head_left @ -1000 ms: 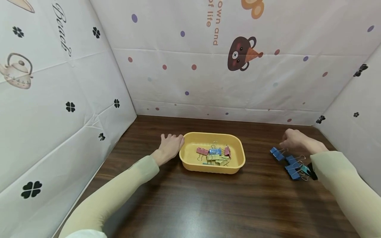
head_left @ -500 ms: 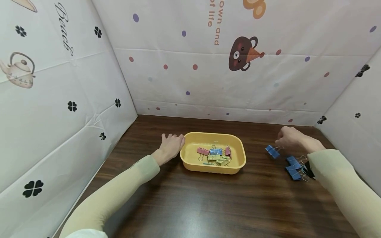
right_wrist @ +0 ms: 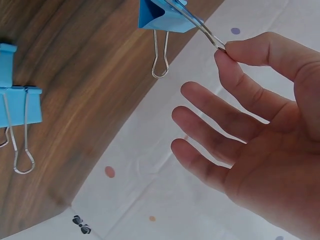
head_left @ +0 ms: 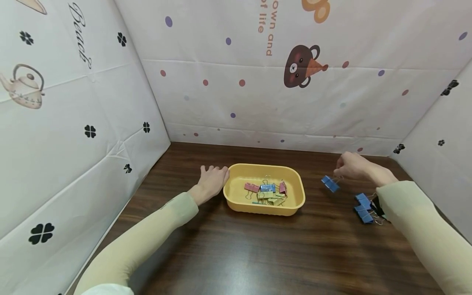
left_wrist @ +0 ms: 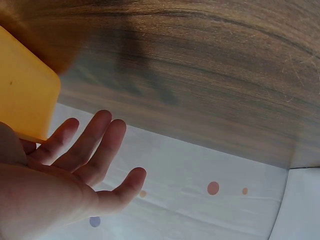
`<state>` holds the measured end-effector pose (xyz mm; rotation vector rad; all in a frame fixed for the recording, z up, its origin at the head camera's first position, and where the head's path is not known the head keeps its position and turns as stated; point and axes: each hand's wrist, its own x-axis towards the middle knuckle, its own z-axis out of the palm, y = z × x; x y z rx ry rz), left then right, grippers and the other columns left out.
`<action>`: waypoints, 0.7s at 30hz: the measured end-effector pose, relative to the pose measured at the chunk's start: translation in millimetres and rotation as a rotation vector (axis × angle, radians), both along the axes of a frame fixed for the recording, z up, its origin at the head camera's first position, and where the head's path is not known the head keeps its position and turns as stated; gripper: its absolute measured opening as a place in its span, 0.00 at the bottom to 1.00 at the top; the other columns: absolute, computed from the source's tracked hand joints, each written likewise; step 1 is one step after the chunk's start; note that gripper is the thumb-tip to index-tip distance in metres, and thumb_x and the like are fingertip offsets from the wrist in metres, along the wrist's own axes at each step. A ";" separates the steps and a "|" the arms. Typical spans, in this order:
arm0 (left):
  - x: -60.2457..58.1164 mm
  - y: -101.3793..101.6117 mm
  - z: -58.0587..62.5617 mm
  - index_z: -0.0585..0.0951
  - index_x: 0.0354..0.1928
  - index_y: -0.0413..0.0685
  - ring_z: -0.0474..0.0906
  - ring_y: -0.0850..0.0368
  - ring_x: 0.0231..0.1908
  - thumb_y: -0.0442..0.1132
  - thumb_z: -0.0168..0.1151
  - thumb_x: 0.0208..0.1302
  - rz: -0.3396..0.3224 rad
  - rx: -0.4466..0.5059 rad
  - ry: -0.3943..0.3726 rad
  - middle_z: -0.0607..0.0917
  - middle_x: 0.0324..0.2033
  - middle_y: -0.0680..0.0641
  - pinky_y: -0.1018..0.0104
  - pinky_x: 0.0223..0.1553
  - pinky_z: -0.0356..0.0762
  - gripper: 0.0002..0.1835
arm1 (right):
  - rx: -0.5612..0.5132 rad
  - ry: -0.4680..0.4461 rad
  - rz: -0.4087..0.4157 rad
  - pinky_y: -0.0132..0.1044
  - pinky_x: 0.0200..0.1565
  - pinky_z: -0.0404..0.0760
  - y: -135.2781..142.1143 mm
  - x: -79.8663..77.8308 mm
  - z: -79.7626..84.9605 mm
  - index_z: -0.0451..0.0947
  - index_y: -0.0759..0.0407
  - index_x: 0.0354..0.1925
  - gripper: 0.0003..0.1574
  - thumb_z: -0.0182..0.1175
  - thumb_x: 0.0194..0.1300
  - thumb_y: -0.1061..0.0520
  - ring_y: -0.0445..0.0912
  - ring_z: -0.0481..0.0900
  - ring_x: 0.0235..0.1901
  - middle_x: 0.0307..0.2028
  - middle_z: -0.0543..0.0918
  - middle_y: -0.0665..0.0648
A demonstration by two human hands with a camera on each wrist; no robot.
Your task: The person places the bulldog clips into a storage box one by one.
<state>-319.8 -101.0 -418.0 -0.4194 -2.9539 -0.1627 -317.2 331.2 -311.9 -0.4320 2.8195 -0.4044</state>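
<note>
Wire handle [right_wrist: 210, 36] caught between thumb and forefinger: the right hand [head_left: 352, 166] has a blue binder clip [head_left: 330, 184] in a neat pinch, its body out past the fingertips on the side toward the left hand! The other three right fingers curve loosely, holding nothing, and the clip's second handle [right_wrist: 159, 77] sticks out free. Whether the clip clears the dark wooden table [head_left: 236, 254], I can't tell.

Over to the left hand [head_left: 212, 184], right at the near end of a yellow tray [head_left: 258, 208], its fingers loosely extended and touching the rim; most of the thumb is hidden, so I can't say whether it grips. Inside the tray, between the two hands: two pink clips [head_left: 252, 187], a blue one [head_left: 267, 188] and pale green ones [head_left: 265, 195], all bunched together.

Closer to the person than the right hand, just beside that sleeve [head_left: 409, 205], two more blue clips [head_left: 364, 214] lie together, with something black [head_left: 375, 203] partly covered by the cuff.
</note>
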 end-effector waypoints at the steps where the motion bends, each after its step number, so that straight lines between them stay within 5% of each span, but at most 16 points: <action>1: -0.4 0.1 -0.1 0.78 0.51 0.49 0.78 0.42 0.46 0.49 0.35 0.77 0.001 -0.001 0.000 0.86 0.44 0.43 0.34 0.56 0.61 0.21 | -0.003 -0.002 -0.002 0.34 0.19 0.59 -1.8 -0.1 1.0 0.82 0.64 0.29 0.13 0.54 0.63 0.58 0.39 0.56 0.14 0.13 0.67 0.47; 7: -1.4 0.3 0.0 0.78 0.52 0.49 0.78 0.42 0.47 0.49 0.35 0.77 0.003 -0.003 -0.005 0.86 0.45 0.43 0.35 0.57 0.61 0.21 | 0.031 0.031 0.020 0.37 0.23 0.65 -10.9 -2.5 5.4 0.82 0.67 0.33 0.14 0.56 0.64 0.57 0.41 0.65 0.18 0.19 0.78 0.51; 21: -1.9 0.1 -0.8 0.78 0.46 0.49 0.78 0.42 0.44 0.49 0.36 0.77 0.006 0.003 0.016 0.86 0.41 0.43 0.36 0.55 0.62 0.20 | 0.046 0.089 0.056 0.37 0.24 0.67 -28.0 -3.3 9.9 0.82 0.63 0.26 0.12 0.58 0.62 0.58 0.42 0.69 0.19 0.18 0.80 0.50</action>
